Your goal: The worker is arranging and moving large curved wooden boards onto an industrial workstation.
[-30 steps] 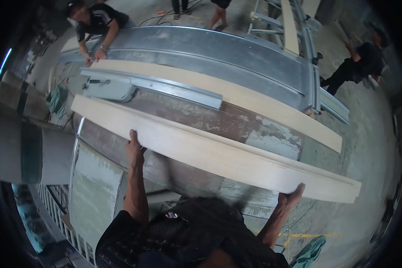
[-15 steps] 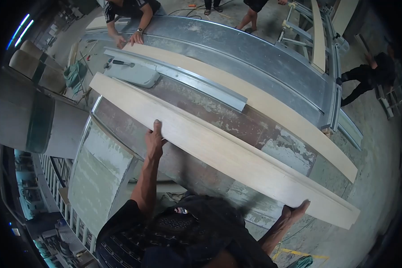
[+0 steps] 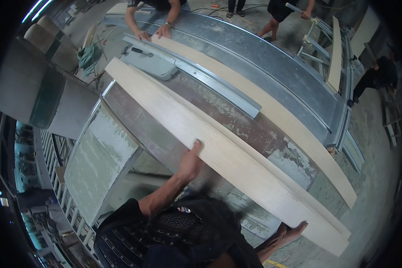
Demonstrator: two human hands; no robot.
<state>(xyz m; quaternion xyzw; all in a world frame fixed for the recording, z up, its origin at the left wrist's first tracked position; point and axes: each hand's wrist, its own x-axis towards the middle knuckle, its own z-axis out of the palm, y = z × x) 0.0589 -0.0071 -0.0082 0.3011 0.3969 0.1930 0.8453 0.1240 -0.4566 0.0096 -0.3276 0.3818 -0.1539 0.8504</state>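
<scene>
A long pale wooden board (image 3: 219, 147) lies slanted across a worn work table (image 3: 236, 118), from upper left to lower right. My left hand (image 3: 191, 161) grips its near edge about the middle. My right hand (image 3: 291, 230) holds the near edge close to the board's lower right end. A second long pale board (image 3: 272, 107) lies farther back on the table, and another person's hands (image 3: 152, 32) press on its far left end.
A metal rail (image 3: 210, 80) and a grey tool (image 3: 152, 62) sit between the two boards. A grey metal sheet (image 3: 272, 58) covers the table's far side. Other people stand at the top and far right. A panel (image 3: 98, 165) leans at left.
The view has swung so the table and board sit more to the right. Both my hands keep hold of the board's near edge; the board looks slid slightly along the table.
</scene>
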